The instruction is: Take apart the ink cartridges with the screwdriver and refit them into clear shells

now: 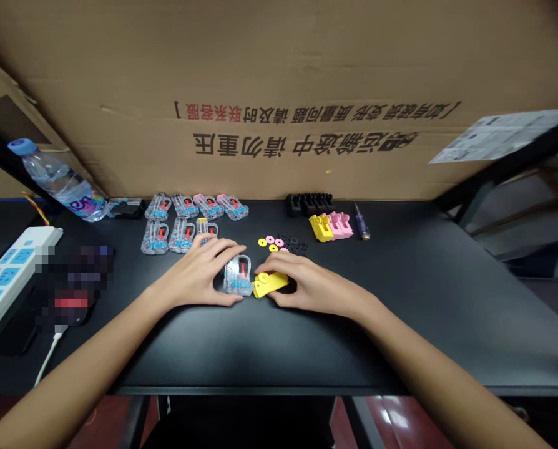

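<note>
My left hand (pixel 208 268) is closed around a clear plastic case (pixel 236 277) with red and light blue parts inside, held just above or on the black table. Close by on its right, my right hand (pixel 302 284) grips a yellow plastic piece (pixel 269 284) between thumb and fingers. The yellow piece's left end is at the clear case's lower right corner; whether they touch I cannot tell. Behind my hands lie small yellow and pink discs (pixel 273 248) and black rings (pixel 293 242). Similar clear cases (pixel 156 237) stand in two rows to the left.
Yellow and pink pieces (pixel 330 226) and black pieces (pixel 309 204) sit at the back, beside a screwdriver (pixel 362 226). A water bottle (pixel 61 181), power strip (pixel 19 265) and phone (pixel 73 287) with a cable occupy the left. A cardboard sheet (pixel 279 68) walls off the rear.
</note>
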A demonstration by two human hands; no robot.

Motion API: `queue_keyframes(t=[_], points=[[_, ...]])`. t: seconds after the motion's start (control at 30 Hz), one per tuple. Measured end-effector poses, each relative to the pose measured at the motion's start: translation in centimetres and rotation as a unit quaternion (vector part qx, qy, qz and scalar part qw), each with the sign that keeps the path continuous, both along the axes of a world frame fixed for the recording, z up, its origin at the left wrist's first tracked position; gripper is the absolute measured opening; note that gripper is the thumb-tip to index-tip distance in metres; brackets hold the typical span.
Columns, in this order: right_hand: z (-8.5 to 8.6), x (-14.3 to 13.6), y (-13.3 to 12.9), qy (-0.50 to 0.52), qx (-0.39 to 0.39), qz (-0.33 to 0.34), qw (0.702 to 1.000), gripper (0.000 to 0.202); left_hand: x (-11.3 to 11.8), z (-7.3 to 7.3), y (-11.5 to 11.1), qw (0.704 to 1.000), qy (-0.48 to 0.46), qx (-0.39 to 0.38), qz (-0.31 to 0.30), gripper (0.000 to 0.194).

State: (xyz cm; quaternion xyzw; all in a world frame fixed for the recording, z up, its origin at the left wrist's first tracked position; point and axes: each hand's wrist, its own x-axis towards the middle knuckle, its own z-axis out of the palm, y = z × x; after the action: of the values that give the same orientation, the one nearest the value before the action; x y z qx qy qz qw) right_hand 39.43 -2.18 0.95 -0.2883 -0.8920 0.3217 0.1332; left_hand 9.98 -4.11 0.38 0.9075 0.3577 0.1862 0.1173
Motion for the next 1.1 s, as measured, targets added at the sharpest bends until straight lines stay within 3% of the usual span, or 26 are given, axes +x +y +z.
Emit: queue_keyframes(t=[0.53,1.1], points=[[-0.76,0.16,0.06,0.016,0.044,-0.003,0.999,0.04,-0.43,-0.18,0.29,1.0,-0.016,-0.017,0.017,0.09],[-0.12,-0.38,-0.27,0.015,0.047,0.012,0.999,0.037,-0.2,-0.75,0.27,1.0,-0.005,-0.006,0.001,0.09]])
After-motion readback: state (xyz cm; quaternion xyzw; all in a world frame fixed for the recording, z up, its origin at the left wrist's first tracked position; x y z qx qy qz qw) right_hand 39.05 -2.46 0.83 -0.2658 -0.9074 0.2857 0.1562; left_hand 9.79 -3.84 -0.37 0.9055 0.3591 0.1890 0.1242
